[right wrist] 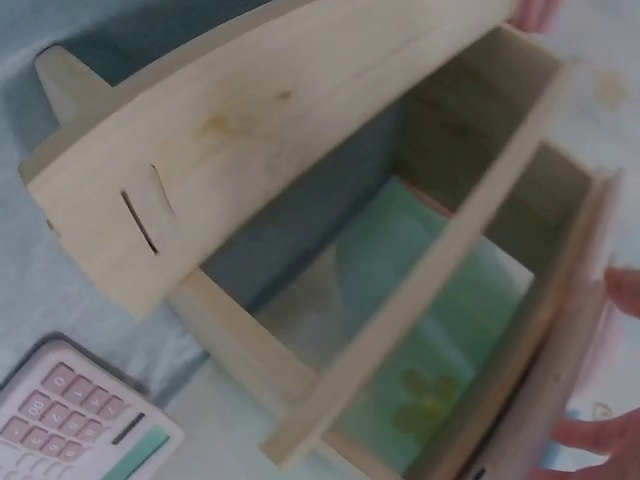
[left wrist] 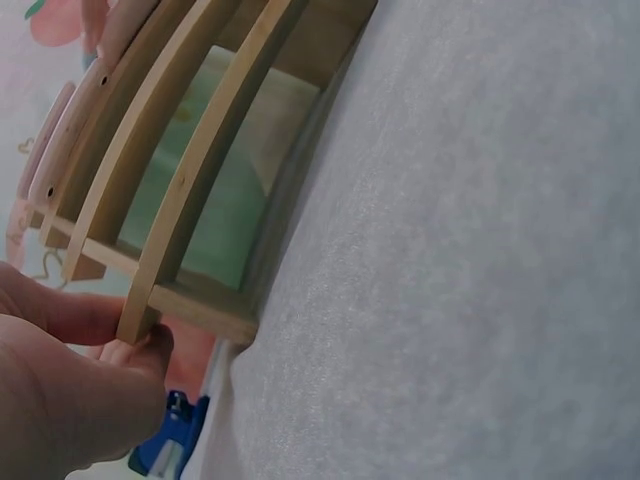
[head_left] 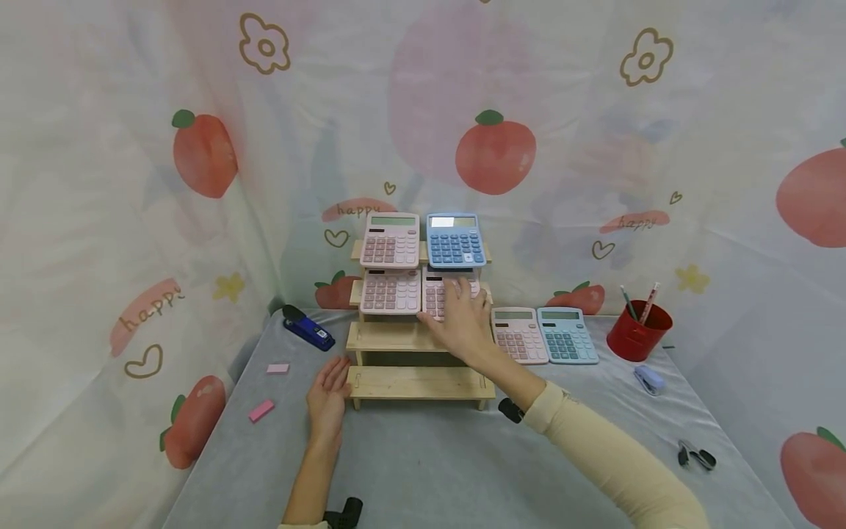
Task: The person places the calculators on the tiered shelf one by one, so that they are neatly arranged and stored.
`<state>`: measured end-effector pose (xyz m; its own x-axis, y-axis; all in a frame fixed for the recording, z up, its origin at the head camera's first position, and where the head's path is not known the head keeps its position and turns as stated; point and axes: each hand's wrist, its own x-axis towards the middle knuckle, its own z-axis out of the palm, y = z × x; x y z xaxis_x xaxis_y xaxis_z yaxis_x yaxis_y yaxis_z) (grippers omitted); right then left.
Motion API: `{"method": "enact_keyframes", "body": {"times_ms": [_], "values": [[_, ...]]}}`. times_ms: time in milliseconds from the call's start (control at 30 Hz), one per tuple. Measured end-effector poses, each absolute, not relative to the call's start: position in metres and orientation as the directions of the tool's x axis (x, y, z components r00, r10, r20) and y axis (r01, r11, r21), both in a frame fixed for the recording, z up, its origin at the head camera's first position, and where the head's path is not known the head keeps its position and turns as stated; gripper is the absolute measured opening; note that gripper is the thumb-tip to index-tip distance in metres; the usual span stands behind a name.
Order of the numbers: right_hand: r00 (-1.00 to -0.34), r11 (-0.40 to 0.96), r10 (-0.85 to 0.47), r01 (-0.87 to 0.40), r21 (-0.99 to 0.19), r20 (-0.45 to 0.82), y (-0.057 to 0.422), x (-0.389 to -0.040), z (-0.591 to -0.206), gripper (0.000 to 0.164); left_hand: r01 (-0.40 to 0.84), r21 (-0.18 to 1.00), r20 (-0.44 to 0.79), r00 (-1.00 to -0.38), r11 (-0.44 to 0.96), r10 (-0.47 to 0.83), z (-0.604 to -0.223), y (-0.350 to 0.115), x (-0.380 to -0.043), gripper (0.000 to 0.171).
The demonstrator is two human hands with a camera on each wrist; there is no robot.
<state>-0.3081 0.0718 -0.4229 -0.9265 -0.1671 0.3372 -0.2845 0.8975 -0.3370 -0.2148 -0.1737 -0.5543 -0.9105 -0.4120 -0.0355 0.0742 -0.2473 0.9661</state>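
Observation:
A stepped wooden rack stands on the cloth-covered table. My right hand holds a pink calculator by its edges on the second tier from the top, partly covering it. Beside that one leans another pink calculator. The top tier bears a pink calculator and a blue calculator. At the rack's left end, my left hand pinches the end of the lowest board between thumb and fingers, as the left wrist view shows.
Right of the rack lie a pink calculator and a light blue calculator, then a red pen cup, a small lavender stapler and a black-handled clip. On the left are a blue stapler and two pink erasers.

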Motion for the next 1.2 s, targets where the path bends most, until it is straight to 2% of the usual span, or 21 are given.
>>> {"method": "enact_keyframes", "body": {"times_ms": [367, 667, 933, 1033, 1200], "values": [[-0.885, 0.896, -0.186, -0.331, -0.296, 0.426, 0.081, -0.327, -0.442, 0.087, 0.061, 0.968, -0.041, -0.916, -0.242, -0.399, -0.554, -0.168, -0.219, 0.066], [-0.866, 0.827, -0.229, -0.414, -0.380, 0.444, 0.106, -0.327, -0.442, 0.072, 0.058, 0.970, -0.046, -0.910, -0.238, -0.412, -0.551, -0.170, -0.221, 0.066], [-0.779, 0.773, -0.171, -0.486, -0.407, 0.604, 0.155, -0.314, -0.448, 0.051, 0.092, 0.960, -0.021, -0.919, -0.264, -0.394, -0.555, -0.171, -0.218, 0.067], [-0.793, 0.775, -0.136, -0.459, -0.435, 0.594, 0.181, -0.314, -0.456, 0.047, 0.115, 0.953, -0.007, -0.917, -0.281, -0.399, -0.556, -0.172, -0.216, 0.068], [-0.855, 0.797, -0.095, -0.372, -0.475, 0.510, 0.224, -0.315, -0.476, 0.048, 0.119, 0.956, 0.000, -0.914, -0.267, -0.406, -0.556, -0.173, -0.214, 0.067]]}}
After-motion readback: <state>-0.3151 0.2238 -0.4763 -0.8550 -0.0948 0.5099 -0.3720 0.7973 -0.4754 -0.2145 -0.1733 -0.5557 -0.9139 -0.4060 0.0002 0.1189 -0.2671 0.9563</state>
